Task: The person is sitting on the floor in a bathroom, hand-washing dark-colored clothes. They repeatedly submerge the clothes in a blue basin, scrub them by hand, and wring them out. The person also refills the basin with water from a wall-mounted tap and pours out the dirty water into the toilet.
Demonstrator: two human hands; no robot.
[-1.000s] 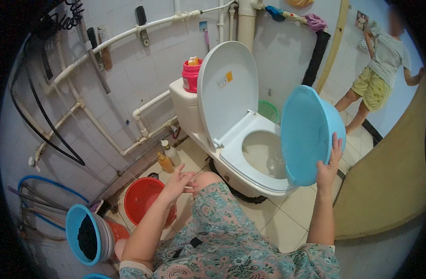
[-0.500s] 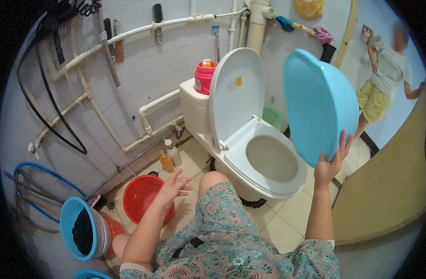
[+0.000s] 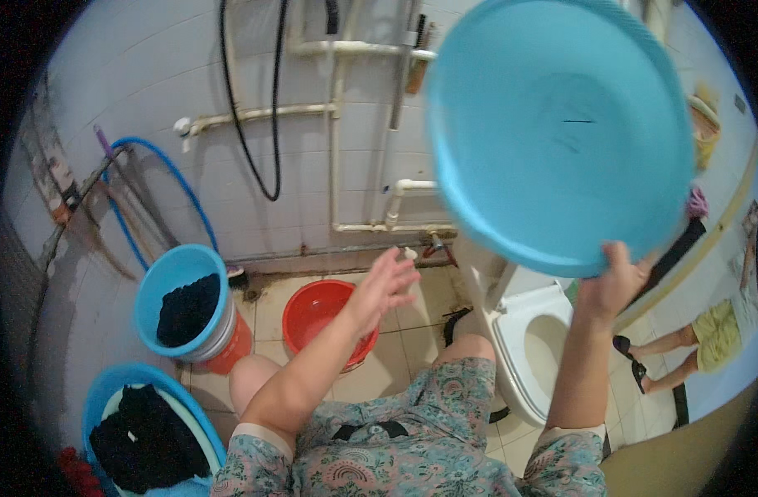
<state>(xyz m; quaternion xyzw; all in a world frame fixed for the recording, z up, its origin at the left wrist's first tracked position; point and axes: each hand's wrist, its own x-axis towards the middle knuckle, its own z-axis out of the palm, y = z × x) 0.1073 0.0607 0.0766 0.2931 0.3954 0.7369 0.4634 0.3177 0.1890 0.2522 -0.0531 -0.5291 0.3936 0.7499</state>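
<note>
My right hand (image 3: 609, 286) grips the rim of a large light-blue plastic basin (image 3: 519, 141), held up at the right with its inside facing me. The basin hides the raised toilet lid and the cistern top. In mid-air above a red basin (image 3: 306, 319) on the floor, my left hand (image 3: 382, 291) has its fingers apart and holds nothing. At the left, a blue basin (image 3: 149, 311) with dark cloth (image 3: 188, 308) in it sits on stacked buckets. Nearer to me stands a bigger blue tub (image 3: 105, 398), also holding dark cloth (image 3: 143, 439).
The toilet (image 3: 511, 348) stands right of my knee, its seat lowered. White pipes (image 3: 337, 149) and a black hose (image 3: 277, 108) run along the tiled wall. A blue hose (image 3: 184, 178) arches behind the buckets. At the far right another person in yellow shorts (image 3: 722, 335) stands beyond the doorway.
My view has turned left, bringing the blue tub with dark cloth into sight. The light-blue basin has swung round, showing its inside. My left hand stays free with fingers apart.
</note>
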